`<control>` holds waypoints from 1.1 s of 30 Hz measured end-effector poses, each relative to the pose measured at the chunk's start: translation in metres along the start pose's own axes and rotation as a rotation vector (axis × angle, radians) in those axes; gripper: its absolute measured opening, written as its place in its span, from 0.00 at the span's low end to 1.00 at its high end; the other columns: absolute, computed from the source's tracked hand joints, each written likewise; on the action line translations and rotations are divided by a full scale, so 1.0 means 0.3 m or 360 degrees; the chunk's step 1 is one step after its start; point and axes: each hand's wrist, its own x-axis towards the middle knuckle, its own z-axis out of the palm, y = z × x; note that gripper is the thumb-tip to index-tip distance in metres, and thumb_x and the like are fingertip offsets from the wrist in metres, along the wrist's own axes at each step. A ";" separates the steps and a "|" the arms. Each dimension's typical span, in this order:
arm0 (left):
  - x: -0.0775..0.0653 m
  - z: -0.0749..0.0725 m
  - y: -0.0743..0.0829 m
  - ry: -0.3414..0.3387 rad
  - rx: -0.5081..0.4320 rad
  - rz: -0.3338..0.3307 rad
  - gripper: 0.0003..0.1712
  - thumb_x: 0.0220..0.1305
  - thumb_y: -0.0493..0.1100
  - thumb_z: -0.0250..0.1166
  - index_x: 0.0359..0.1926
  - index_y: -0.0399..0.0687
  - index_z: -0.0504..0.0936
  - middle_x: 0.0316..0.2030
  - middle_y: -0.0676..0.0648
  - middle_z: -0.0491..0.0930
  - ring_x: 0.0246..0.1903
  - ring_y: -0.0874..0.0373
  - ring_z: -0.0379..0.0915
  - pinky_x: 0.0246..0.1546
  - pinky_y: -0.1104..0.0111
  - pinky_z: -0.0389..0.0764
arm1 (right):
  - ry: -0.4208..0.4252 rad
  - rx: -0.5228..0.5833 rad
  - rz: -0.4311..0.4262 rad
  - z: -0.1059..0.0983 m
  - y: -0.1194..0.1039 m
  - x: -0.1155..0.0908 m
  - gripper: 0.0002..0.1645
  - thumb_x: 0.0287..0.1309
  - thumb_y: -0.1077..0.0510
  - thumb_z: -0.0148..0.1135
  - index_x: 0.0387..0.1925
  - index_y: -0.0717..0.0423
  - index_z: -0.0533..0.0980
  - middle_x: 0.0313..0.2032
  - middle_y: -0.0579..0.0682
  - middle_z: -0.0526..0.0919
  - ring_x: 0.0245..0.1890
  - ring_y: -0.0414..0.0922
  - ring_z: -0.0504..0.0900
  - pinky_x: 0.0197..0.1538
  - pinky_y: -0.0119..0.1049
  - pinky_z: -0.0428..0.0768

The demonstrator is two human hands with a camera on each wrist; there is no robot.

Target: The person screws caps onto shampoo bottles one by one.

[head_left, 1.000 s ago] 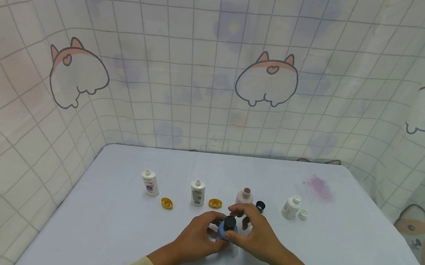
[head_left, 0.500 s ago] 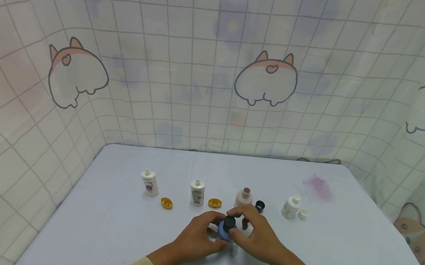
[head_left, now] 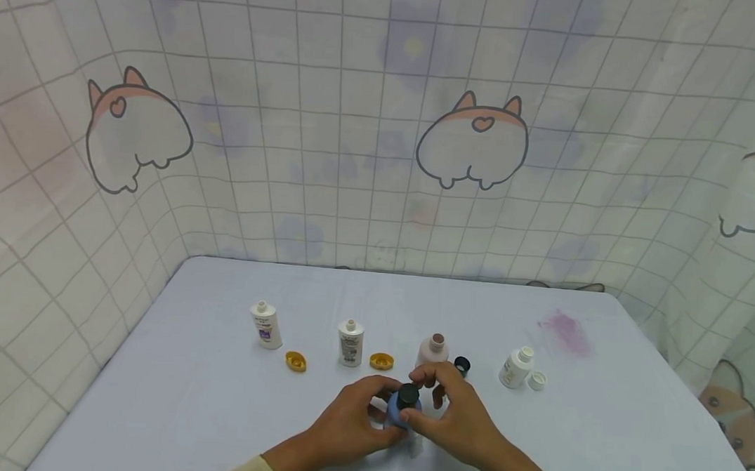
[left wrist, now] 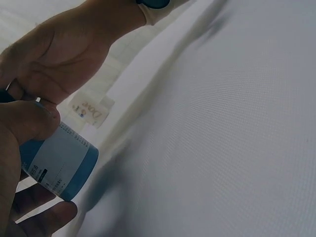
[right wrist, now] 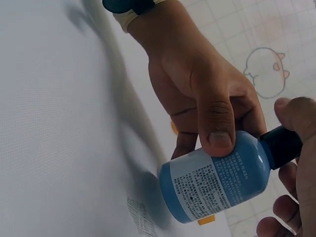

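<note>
Near the table's front edge, a blue bottle (head_left: pixel 393 413) with a pale printed label (right wrist: pixel 200 185) stands between my hands, its black cap (head_left: pixel 408 396) on top. My left hand (head_left: pixel 352 418) grips the bottle's body from the left, thumb across the label. My right hand (head_left: pixel 461 423) is curled about the cap, its thumb (head_left: pixel 411 415) against the cap's near side and its index finger bent behind. The right wrist view shows the bottle tilted across the picture, the cap (right wrist: pixel 282 146) partly hidden by right fingers. Just behind the right hand stands a pinkish bottle (head_left: pixel 432 352), uncapped.
Two white bottles, one at left (head_left: pixel 267 325) and one nearer the middle (head_left: pixel 351 344), stand open beside yellow caps (head_left: pixel 381 361). A black cap (head_left: pixel 462 366) lies by the pinkish bottle. Rightward are a small white bottle (head_left: pixel 516 369), its white cap (head_left: pixel 538 381) and a purple stain (head_left: pixel 566 334).
My right thumb shifts slightly right on the cap, then back left, while the index finger moves a little right. The left hand and bottle stay put.
</note>
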 end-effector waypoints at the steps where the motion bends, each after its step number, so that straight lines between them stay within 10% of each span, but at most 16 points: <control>1: 0.000 0.000 0.000 0.0000 0.0003 -0.0005 0.30 0.51 0.57 0.71 0.55 0.60 0.71 0.47 0.61 0.74 0.46 0.67 0.72 0.42 0.73 0.79 | -0.0008 0.0008 -0.0024 0.000 0.002 0.000 0.30 0.46 0.41 0.71 0.50 0.36 0.68 0.46 0.36 0.73 0.41 0.41 0.72 0.37 0.33 0.77; 11: -0.001 -0.002 0.003 -0.0008 0.0019 -0.0085 0.33 0.50 0.57 0.72 0.56 0.58 0.71 0.46 0.61 0.74 0.45 0.68 0.72 0.42 0.74 0.78 | -0.0067 0.0085 -0.0198 -0.002 0.003 0.001 0.31 0.49 0.66 0.66 0.54 0.38 0.72 0.50 0.37 0.74 0.40 0.39 0.72 0.33 0.35 0.77; 25: 0.002 0.000 0.003 0.0002 -0.0018 0.0015 0.30 0.52 0.52 0.72 0.55 0.60 0.71 0.47 0.60 0.74 0.47 0.67 0.71 0.43 0.72 0.79 | -0.0021 0.0009 -0.0015 0.002 0.014 -0.001 0.26 0.47 0.41 0.70 0.46 0.36 0.69 0.42 0.34 0.73 0.35 0.44 0.73 0.36 0.34 0.76; 33: 0.002 -0.001 0.001 0.0012 -0.0001 -0.0006 0.30 0.51 0.54 0.72 0.55 0.61 0.71 0.47 0.61 0.74 0.47 0.67 0.71 0.43 0.73 0.78 | -0.0015 0.0028 -0.0024 0.001 0.012 0.000 0.31 0.45 0.43 0.73 0.50 0.35 0.68 0.46 0.34 0.73 0.40 0.44 0.73 0.37 0.34 0.76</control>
